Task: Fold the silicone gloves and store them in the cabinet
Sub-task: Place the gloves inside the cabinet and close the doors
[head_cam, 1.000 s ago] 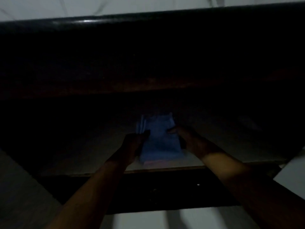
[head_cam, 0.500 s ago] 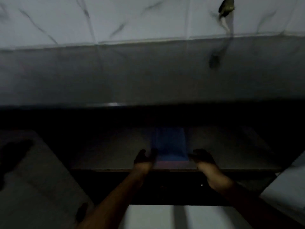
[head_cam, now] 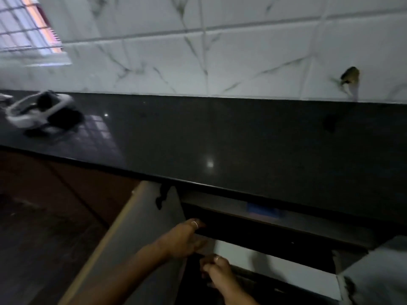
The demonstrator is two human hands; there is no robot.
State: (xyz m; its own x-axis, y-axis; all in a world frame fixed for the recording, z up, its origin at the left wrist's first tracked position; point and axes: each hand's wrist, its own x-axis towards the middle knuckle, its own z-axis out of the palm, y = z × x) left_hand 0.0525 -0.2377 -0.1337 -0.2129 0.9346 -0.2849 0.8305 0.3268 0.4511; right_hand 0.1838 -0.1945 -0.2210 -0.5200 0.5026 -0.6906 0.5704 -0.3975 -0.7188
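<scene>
Your polished dark stone surface (head_cam: 242, 137) runs across the view, glossy with light reflections, its rounded front edge overhanging the open cabinet (head_cam: 286, 236). Below that edge, the folded silicone gloves (head_cam: 262, 209) show as a flat blue rectangle lying on the matte grey shelf (head_cam: 220, 202) inside. Below and left of the edge, the smooth pale cabinet door (head_cam: 141, 234) stands swung outward, a dark hinge at its top. Your left hand (head_cam: 184, 239) rests at that door's inner edge, its fingers loosely curled and holding nothing visible. Your right hand (head_cam: 217, 270) sits lower, fingers bent narrow; whether they grip anything cannot be told. Above the surface rises a veined white marble-patterned tile wall (head_cam: 220, 51).
</scene>
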